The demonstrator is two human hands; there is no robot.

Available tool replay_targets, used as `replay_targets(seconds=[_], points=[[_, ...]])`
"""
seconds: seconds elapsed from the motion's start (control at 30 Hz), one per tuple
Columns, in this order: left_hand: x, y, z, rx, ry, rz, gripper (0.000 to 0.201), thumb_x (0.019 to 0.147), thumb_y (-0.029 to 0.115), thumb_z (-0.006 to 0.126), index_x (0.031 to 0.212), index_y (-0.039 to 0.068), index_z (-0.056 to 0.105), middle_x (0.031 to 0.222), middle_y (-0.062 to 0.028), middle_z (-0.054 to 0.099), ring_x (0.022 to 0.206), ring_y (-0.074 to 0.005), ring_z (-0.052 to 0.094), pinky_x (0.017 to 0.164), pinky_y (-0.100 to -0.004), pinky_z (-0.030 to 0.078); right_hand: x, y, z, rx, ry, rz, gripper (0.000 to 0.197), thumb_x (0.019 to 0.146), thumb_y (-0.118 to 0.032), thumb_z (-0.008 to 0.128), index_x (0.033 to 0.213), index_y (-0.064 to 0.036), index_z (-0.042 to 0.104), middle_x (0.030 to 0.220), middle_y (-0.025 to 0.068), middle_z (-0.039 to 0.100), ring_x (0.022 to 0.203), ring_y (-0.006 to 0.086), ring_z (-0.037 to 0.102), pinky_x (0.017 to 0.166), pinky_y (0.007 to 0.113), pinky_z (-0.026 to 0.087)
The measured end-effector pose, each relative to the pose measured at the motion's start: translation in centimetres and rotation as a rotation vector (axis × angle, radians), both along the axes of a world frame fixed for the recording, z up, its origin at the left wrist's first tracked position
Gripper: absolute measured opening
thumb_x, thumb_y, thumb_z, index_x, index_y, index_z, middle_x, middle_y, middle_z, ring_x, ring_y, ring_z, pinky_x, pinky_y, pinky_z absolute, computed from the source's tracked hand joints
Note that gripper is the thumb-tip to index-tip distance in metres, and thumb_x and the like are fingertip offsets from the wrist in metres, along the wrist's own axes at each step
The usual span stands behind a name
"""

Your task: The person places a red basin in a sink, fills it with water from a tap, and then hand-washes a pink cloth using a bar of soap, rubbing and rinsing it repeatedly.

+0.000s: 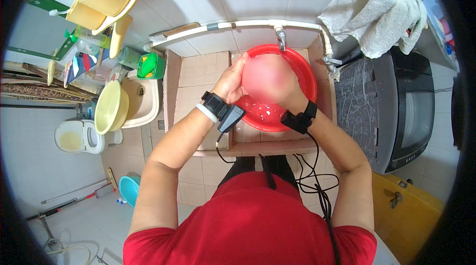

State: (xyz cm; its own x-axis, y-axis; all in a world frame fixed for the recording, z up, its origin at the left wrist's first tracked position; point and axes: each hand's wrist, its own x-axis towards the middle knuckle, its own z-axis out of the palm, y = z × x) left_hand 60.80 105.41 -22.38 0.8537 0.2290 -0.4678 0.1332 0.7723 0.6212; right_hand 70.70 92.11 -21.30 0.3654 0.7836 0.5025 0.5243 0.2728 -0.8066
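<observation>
A round pink thing (260, 77), smeared by blur so that its kind cannot be made out, is up over a red plastic basin (309, 79). My left hand (230, 81) grips its left edge, thumb on the near side and fingers toward the far side. Against its right side lies my right hand (293, 94), whose fingers are lost in the blur. Water (265, 112) glints in the near part of the basin. Just beyond the far rim, a metal tap (281, 38) comes out of the wall pipe.
A tiled trough (198, 74) surrounds the basin. To the right stands a dark washing machine (382, 111), below a hanging white towel (386, 14). At left are a sink (151, 108), a yellow basin (111, 107) and a toilet (91, 136). Black cables (317, 183) dangle beside me.
</observation>
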Motion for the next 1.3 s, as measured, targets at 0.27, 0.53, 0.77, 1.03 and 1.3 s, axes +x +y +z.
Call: replay_targets(seconds=[0.27, 0.53, 0.77, 1.03, 1.3], points=[[0.8, 2.4, 2.7, 0.035, 0.075, -0.2, 0.021, 0.089, 0.026, 0.054, 0.099, 0.009, 0.056, 0.093, -0.0066, 0.062, 0.082, -0.016, 0.061, 0.073, -0.0333, 0.052, -0.9, 0.3, 1.5, 0.105, -0.327, 0.118, 0.026, 0.08, -0.008, 0.057, 0.106, -0.0035, 0.057, 0.111, 0.0118, 0.055, 0.106, 0.0308, 0.05, 0.091, 0.04, 0.04], [1.5, 4.1, 2.6, 0.222, 0.119, -0.332, 0.015, 0.084, 0.017, 0.062, 0.095, 0.009, 0.055, 0.087, -0.0016, 0.059, 0.081, -0.0126, 0.058, 0.072, -0.028, 0.05, -2.3, 0.0, 2.4, 0.024, -0.399, 0.204, 0.019, 0.065, 0.006, 0.059, 0.08, -0.0055, 0.057, 0.105, 0.008, 0.052, 0.113, 0.0375, 0.04, 0.096, 0.048, 0.034], [1.0, 3.1, 1.4, 0.344, 0.154, -0.353, 0.014, 0.083, 0.02, 0.064, 0.085, 0.01, 0.055, 0.08, 0.0002, 0.056, 0.076, -0.0089, 0.054, 0.066, -0.024, 0.047, -2.1, -0.4, 0.5, 0.02, -0.431, 0.28, 0.019, 0.064, 0.005, 0.06, 0.08, -0.0051, 0.057, 0.106, 0.0075, 0.051, 0.11, 0.0373, 0.04, 0.098, 0.048, 0.032], [0.0, 2.8, 3.9, 0.182, 0.13, -0.202, 0.026, 0.085, 0.028, 0.063, 0.094, 0.004, 0.055, 0.087, -0.0055, 0.06, 0.075, -0.0125, 0.058, 0.069, -0.0275, 0.051, 0.1, -0.5, 1.3, -0.032, -0.275, 0.135, 0.026, 0.063, 0.005, 0.057, 0.083, -0.0068, 0.046, 0.129, 0.0226, 0.037, 0.122, 0.0422, 0.033, 0.1, 0.048, 0.03], [-0.7, 0.9, 4.8, 0.902, 0.112, -0.043, 0.035, 0.082, 0.036, 0.066, 0.093, 0.006, 0.052, 0.079, -0.0019, 0.058, 0.07, -0.0076, 0.055, 0.058, -0.0215, 0.047, 0.5, -0.1, -0.9, -0.173, 0.922, 0.083, 0.03, 0.086, -0.018, 0.061, 0.108, -0.0018, 0.049, 0.104, 0.0084, 0.058, 0.097, 0.0147, 0.056, 0.085, 0.027, 0.044]])
